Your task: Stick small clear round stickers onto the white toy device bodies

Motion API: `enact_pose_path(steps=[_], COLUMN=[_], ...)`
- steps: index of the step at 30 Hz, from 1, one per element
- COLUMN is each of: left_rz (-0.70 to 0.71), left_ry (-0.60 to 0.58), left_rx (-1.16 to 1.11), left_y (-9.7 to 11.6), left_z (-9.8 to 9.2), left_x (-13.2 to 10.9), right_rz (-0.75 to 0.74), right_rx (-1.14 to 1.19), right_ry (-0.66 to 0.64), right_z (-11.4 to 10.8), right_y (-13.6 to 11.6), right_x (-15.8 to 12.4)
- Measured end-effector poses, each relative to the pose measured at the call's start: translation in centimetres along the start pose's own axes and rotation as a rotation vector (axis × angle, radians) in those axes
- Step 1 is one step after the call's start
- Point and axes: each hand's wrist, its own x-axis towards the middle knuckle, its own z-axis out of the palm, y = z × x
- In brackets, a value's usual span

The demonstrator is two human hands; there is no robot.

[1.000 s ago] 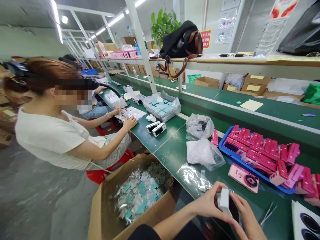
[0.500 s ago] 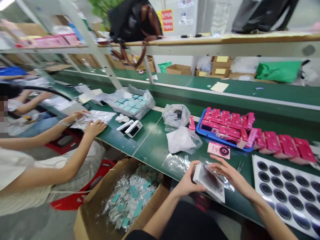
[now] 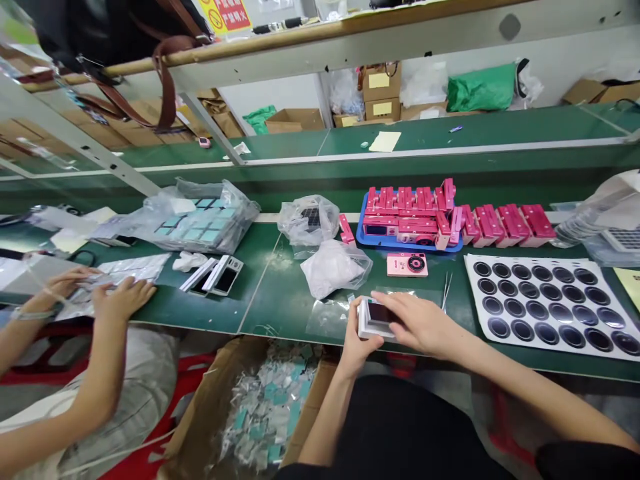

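A white camera-like device [image 3: 369, 327] with a dark screen is gripped at its left end by my left hand [image 3: 354, 340], above the bench's front edge. My right hand [image 3: 417, 321] lies over the device's right part, its fingers touching the screen side and hiding much of it. Just behind my hands, a pink camera [image 3: 400, 265] with a round black lens ring rests on the green bench. Clear plastic film [image 3: 327, 317] lies to the left of the device. Metal tweezers [image 3: 446, 292] are to the right of my right hand.
Behind stands a blue tray [image 3: 361, 235] of pink cameras, with more pink cameras beside it. A sheet of round black stickers [image 3: 555, 307] lies right. Plastic bags [image 3: 335, 267] and white devices [image 3: 225, 275] are left. A co-worker's hands [image 3: 117, 297] work farther left; a scrap-filled carton [image 3: 200, 413] stands below.
The view has swung to the right. The white device has turned and is held more level, and my right hand has moved from beside it onto its screen side.
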Motion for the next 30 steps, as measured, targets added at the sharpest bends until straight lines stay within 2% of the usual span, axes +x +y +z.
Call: enact_pose_path(steps=[5,7,9,16,19,22,27,29,30], left_rz=[0.008,0.009,0.0,0.016,0.022,0.01,0.035,0.033,0.026], left_ry=[-0.041,-0.044,-0.038,0.045,0.036,-0.011,-0.037,-0.052,-0.052], left_rx=[-0.05,-0.072,-0.091,-0.074,-0.037,-0.029,-0.037,-0.042,-0.041], left_y=[0.7,0.8,0.7,0.0,0.2,0.5,0.6,0.5,0.5], left_z=[0.2,0.4,0.5,0.8,0.6,0.5,0.4,0.4,0.3], left_x=[-0.6,-0.6,-0.5,-0.3,-0.4,-0.6,-0.8,-0.7,-0.7], right_rz=[0.241,0.273,0.241,-0.054,-0.08,0.003,0.2,0.203,0.184], right_rx=[0.583,0.71,0.655,-0.104,-0.214,-0.049,0.557,0.611,0.555], right_ry=[-0.072,-0.092,-0.093,-0.02,0.031,0.031,0.002,-0.007,-0.018], right_z=[-2.5,-3.0,-3.1,-0.3,0.5,-0.4,-2.9,-3.3,-3.2], right_y=[1.8,1.8,1.4,-1.3,-1.2,-0.5,1.0,0.9,0.7], right_x=[0.9,0.9,0.7,-0.6,-0.6,-0.2,0.4,0.2,0.1])
